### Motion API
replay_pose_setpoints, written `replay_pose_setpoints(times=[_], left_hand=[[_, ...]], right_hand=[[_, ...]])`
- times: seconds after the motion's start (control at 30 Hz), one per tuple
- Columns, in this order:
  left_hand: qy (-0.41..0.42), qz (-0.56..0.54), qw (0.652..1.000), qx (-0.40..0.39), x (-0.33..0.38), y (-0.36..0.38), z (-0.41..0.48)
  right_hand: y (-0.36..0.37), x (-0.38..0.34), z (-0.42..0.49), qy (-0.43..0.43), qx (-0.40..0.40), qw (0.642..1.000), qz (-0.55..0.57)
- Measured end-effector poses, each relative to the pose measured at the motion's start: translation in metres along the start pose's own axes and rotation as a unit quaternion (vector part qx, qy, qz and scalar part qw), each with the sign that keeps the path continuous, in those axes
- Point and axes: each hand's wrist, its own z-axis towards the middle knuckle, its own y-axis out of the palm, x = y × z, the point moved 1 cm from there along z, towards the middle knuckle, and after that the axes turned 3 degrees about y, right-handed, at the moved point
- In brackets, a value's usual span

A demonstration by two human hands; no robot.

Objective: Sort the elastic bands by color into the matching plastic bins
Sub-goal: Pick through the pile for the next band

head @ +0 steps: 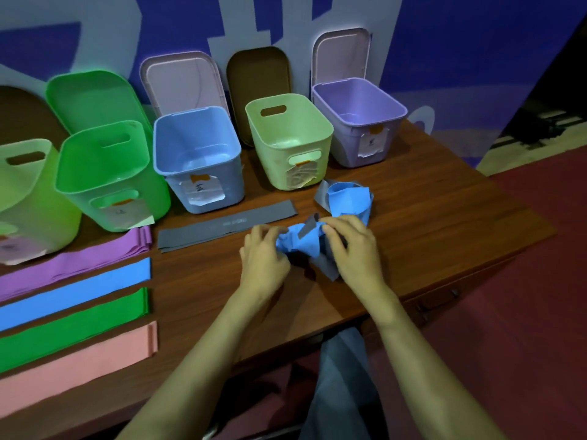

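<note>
A tangle of blue and grey elastic bands (pixel 301 241) lies at the table's middle. My left hand (pixel 262 252) grips its left side and my right hand (pixel 352 246) pinches its right side. Behind it sits a crumpled blue band on a grey one (pixel 347 198). A flat grey band (pixel 227 225) lies to the left. Purple (pixel 79 262), blue (pixel 76 292), green (pixel 73 328) and pink (pixel 76 363) bands lie flat at the left. Along the back stand a green bin (pixel 104 176), a blue bin (pixel 197 154), a pale green bin (pixel 286 134) and a purple bin (pixel 359 115).
Another pale green bin (pixel 28 192) stands at the far left. Lids lean on the wall behind the bins. The wooden table (pixel 428 217) ends at the right, with red floor beyond, and its front edge is near my forearms.
</note>
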Motion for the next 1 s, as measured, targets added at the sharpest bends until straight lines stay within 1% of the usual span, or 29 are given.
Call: replay_pose_setpoints(times=[0.07, 0.13, 0.17, 0.23, 0.27, 0.3, 0.37, 0.4, 0.5, 0.53, 0.57, 0.6, 0.63, 0.67, 0.7, 0.73, 0.77, 0.8, 0.83, 0.87, 0.9, 0.93, 0.97, 1.0], left_hand=[[0.046, -0.103, 0.993, 0.026, 0.006, -0.007, -0.010], [0.061, -0.131, 0.990, 0.004, 0.006, -0.007, -0.017], [0.041, -0.138, 0.990, 0.003, 0.002, -0.007, -0.018], [-0.015, -0.150, 0.988, 0.029, -0.010, -0.010, -0.020], [-0.033, -0.138, 0.989, 0.043, -0.016, -0.011, -0.022], [-0.043, -0.118, 0.991, 0.051, -0.021, -0.011, -0.024], [-0.056, -0.103, 0.992, 0.056, -0.028, -0.014, -0.030], [-0.062, -0.105, 0.991, 0.061, -0.032, -0.014, -0.032], [-0.084, -0.137, 0.983, 0.089, -0.041, -0.018, -0.034], [-0.098, -0.160, 0.977, 0.098, -0.041, -0.020, -0.033], [-0.129, -0.197, 0.966, 0.103, -0.040, -0.023, -0.032], [-0.178, -0.266, 0.942, 0.103, -0.040, -0.027, -0.030], [-0.236, -0.374, 0.891, 0.098, -0.039, -0.032, -0.028], [-0.285, -0.507, 0.809, 0.082, -0.039, -0.037, -0.025], [-0.316, -0.631, 0.706, 0.065, -0.039, -0.044, -0.024], [-0.327, -0.708, 0.623, 0.059, -0.043, -0.050, -0.023], [-0.329, -0.732, 0.594, 0.059, -0.049, -0.054, -0.023], [-0.328, -0.723, 0.606, 0.053, -0.052, -0.057, -0.024], [-0.325, -0.673, 0.663, 0.046, -0.055, -0.059, -0.025], [-0.317, -0.592, 0.740, 0.034, -0.055, -0.061, -0.026], [-0.301, -0.485, 0.821, 0.021, -0.055, -0.063, -0.027], [-0.270, -0.366, 0.890, 0.012, -0.057, -0.062, -0.027], [-0.227, -0.238, 0.944, 0.003, -0.057, -0.062, -0.027], [-0.184, -0.136, 0.973, -0.005, -0.059, -0.060, -0.028]], right_hand=[[0.010, -0.012, -0.003, -0.002, -0.007, 0.999, 0.033], [0.016, -0.019, -0.006, 0.003, -0.029, 0.997, 0.066], [0.017, -0.022, -0.008, 0.016, -0.062, 0.994, 0.085], [0.017, -0.022, -0.013, 0.063, -0.144, 0.981, 0.117], [0.016, -0.020, -0.016, 0.089, -0.182, 0.972, 0.116], [0.015, -0.016, -0.019, 0.098, -0.216, 0.968, 0.082], [0.017, -0.006, -0.027, 0.063, -0.261, 0.963, -0.022], [0.017, -0.001, -0.030, 0.047, -0.258, 0.964, -0.038], [0.013, -0.002, -0.031, 0.039, -0.204, 0.978, 0.027], [0.011, -0.005, -0.029, 0.037, -0.192, 0.980, 0.046], [0.010, -0.008, -0.025, 0.041, -0.185, 0.980, 0.061], [0.008, -0.011, -0.021, 0.052, -0.179, 0.980, 0.074], [0.007, -0.013, -0.016, 0.070, -0.173, 0.979, 0.081], [0.007, -0.013, -0.012, 0.090, -0.166, 0.978, 0.087], [0.007, -0.013, -0.008, 0.117, -0.159, 0.976, 0.095], [0.007, -0.012, -0.005, 0.146, -0.147, 0.973, 0.106], [0.009, -0.011, -0.002, 0.171, -0.132, 0.969, 0.117], [0.011, -0.011, 0.000, 0.185, -0.120, 0.968, 0.119], [0.013, -0.012, 0.001, 0.189, -0.112, 0.970, 0.104], [0.016, -0.013, 0.001, 0.181, -0.108, 0.975, 0.069], [0.019, -0.013, 0.001, 0.166, -0.110, 0.980, 0.023], [0.023, -0.015, 0.000, 0.147, -0.119, 0.982, -0.018], [0.027, -0.018, -0.003, 0.128, -0.138, 0.981, -0.041], [0.032, -0.024, -0.006, 0.101, -0.164, 0.980, -0.050]])
